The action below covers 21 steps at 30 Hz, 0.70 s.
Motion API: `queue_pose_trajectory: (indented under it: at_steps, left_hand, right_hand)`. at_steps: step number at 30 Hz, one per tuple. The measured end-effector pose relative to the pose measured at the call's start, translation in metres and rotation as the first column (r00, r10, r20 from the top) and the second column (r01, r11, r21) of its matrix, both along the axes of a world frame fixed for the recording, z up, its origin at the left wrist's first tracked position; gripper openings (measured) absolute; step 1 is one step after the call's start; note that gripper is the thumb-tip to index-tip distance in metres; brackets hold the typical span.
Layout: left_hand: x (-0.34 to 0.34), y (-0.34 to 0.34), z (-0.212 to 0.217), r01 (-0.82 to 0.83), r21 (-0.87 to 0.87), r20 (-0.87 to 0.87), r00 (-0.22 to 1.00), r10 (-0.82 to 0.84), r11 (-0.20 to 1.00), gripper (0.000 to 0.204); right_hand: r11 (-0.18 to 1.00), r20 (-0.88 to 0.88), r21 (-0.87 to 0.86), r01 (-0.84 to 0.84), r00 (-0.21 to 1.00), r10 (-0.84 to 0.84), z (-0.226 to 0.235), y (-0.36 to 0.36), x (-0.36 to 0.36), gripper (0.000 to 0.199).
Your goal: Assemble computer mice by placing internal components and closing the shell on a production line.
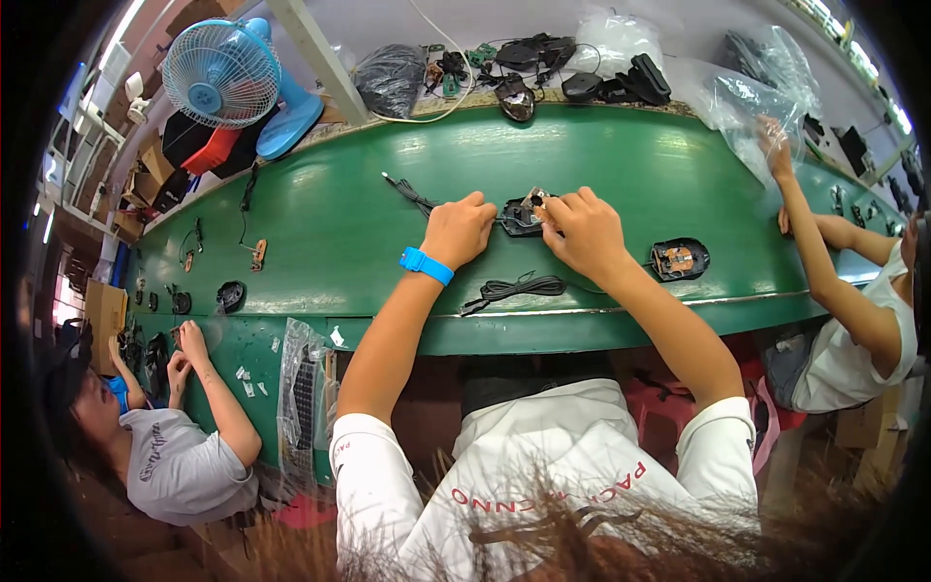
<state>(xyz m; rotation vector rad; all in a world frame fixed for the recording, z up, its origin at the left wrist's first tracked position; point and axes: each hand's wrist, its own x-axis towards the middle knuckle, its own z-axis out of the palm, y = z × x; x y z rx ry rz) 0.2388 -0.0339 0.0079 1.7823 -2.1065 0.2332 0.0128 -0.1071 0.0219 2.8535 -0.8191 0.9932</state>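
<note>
A black computer mouse base (519, 228) with a small circuit board (532, 202) sits on the green bench between my hands. My right hand (586, 233) pinches the board at its right side; its fingertips are partly hidden. Left of the base, my left hand (460, 229), with a blue band at the wrist, is closed on the thin black cable that runs to it. The bundled part of this mouse cable (412, 196) lies beyond that hand. Nearer to me, a second coiled cable (519, 288) rests below the base. Another open mouse base (678, 259) with a brown board lies to the right.
Along the back ledge are a blue fan (221, 82), a black bag (390, 81), loose boards and a dark mouse (515, 99). Co-workers sit left and right; the right one's hand (773, 145) touches a clear plastic bag (742, 107). Mouse parts (259, 254) lie leftward.
</note>
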Motion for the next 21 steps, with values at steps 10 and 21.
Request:
queue_pose_trajectory:
  at_steps: [10,21]
  left_hand:
    - [-0.013,0.013,0.009,0.025,-0.101,-0.104,0.994,-0.035,0.995,0.016]
    - [-0.037,0.014,-0.002,0.057,-0.196,-0.074,0.995,-0.073,0.979,0.023]
  right_hand:
    - [0.998,-0.077,0.065,0.011,0.997,-0.006,-0.008,-0.025,-0.002,0.01]
    - [0.991,-0.069,0.133,-0.009,0.997,0.019,-0.006,-0.028,-0.008,0.013]
